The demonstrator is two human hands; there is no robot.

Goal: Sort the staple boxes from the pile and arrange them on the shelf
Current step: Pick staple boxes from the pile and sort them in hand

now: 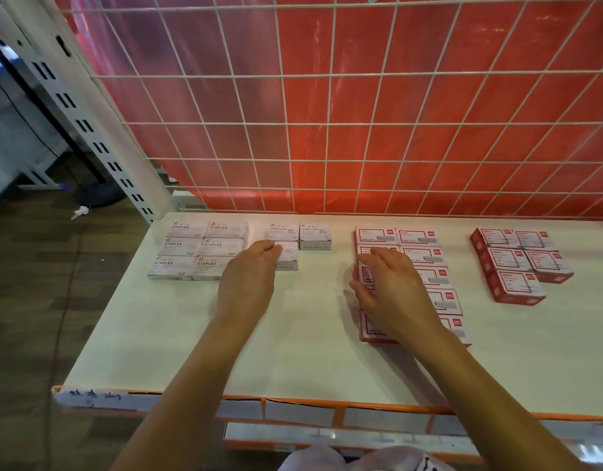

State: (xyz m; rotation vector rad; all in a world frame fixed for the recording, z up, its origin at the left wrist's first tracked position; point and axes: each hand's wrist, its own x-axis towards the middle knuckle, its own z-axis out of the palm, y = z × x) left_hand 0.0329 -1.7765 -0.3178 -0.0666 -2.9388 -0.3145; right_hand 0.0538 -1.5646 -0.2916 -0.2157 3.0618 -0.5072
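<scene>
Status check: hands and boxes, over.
Left hand at front paper-clips box, grip unclear. Right hand open over red-white box block. Staples boxes grouped far left. No obstruction seen.

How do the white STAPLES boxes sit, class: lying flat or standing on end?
Lying flat: the STAPLES boxes show their broad printed faces upward, low on the shelf.

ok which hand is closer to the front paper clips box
Left. The left hand has its fingertips at the front paper clips box; the right hand is farther right, over the red-bordered boxes.
</scene>
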